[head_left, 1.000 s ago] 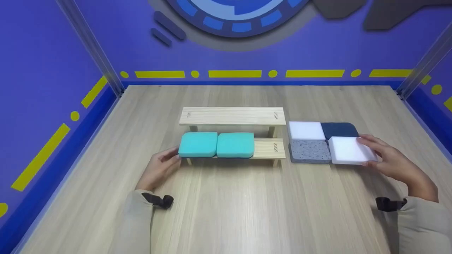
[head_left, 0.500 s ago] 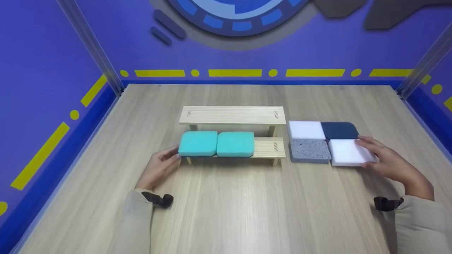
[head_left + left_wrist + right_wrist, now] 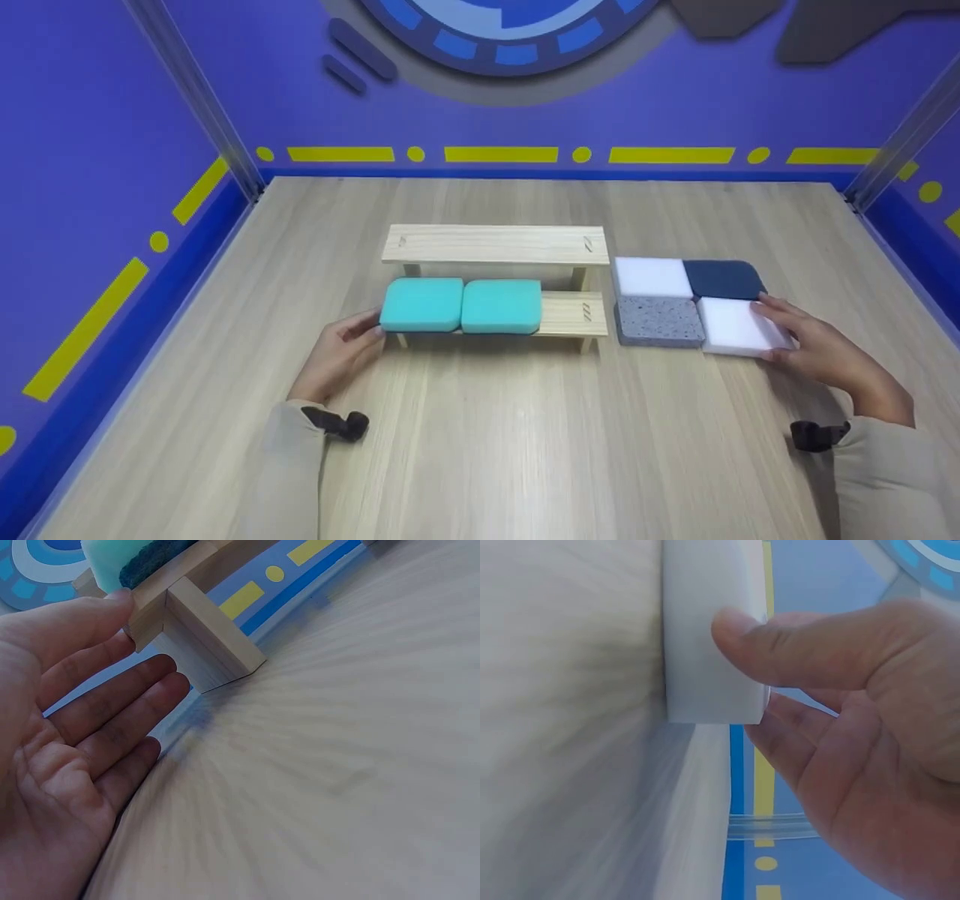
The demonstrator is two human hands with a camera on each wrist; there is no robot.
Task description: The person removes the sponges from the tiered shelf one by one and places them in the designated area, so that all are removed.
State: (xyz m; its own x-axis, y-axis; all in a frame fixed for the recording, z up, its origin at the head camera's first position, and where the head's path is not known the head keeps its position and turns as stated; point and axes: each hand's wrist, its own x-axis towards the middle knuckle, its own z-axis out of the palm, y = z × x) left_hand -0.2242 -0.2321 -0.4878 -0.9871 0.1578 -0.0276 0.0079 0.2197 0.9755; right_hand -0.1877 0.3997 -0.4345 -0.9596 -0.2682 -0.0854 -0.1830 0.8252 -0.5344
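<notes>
My right hand holds a white sponge between thumb and fingers at its right edge. In the right wrist view the thumb presses the side of that white sponge, low against the table. My left hand touches the left end of a wooden two-tier shelf. In the left wrist view its fingers are extended, the thumb tip at the shelf's corner. Two teal sponges lie side by side on the lower tier, with a dark underside.
Beside the held sponge lie a speckled grey sponge, another white sponge and a dark-topped sponge, forming a two-by-two block. The upper tier stands behind the teal sponges. Blue walls bound the table.
The white sponge in my right hand has come down and slightly nearer, beside the grey sponge. My right hand has shifted slightly left. The left hand stays at the shelf end.
</notes>
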